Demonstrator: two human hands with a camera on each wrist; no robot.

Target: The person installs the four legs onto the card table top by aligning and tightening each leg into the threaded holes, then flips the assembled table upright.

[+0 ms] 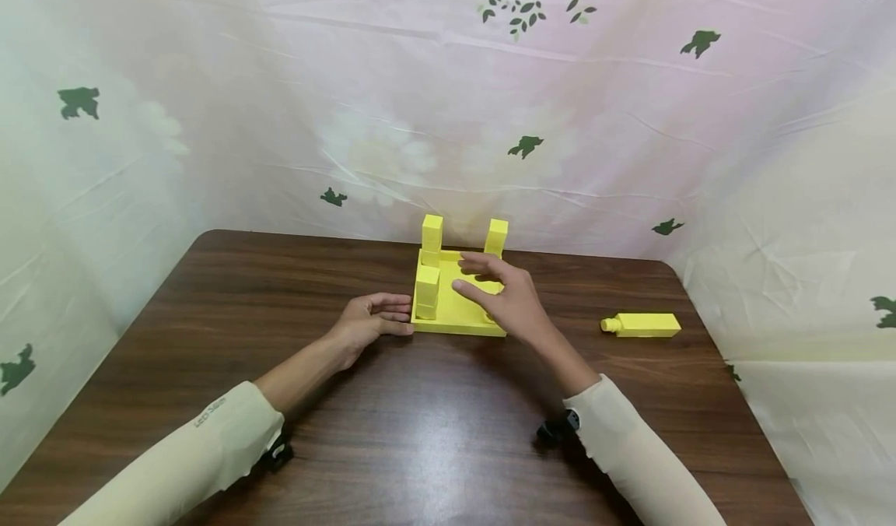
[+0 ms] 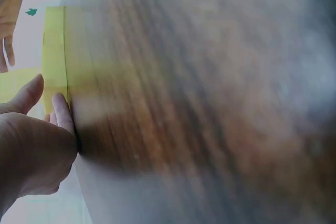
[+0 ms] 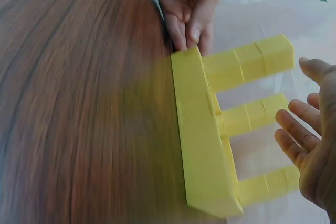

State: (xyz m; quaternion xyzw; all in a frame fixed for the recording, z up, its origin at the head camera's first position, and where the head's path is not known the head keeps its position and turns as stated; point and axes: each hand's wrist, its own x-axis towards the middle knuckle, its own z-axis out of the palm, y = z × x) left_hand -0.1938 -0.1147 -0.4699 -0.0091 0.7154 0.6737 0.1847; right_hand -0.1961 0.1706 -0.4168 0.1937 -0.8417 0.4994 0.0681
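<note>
One bare left hand [image 1: 365,324] touches the left side of a yellow tray [image 1: 455,328], fingers mostly straight. The loose yellow post [image 1: 647,324] lies on the brown surface [image 1: 385,433], off to the right, its long way running side to side and its knob [image 1: 609,324] pointing left, toward the right hand [image 1: 514,296], the nearer one. That hand hangs over the tray, spread wide, holding nothing. Three more posts [image 1: 427,291] stand up on the tray. Behind hangs a pale cloth [image 1: 245,121].
</note>
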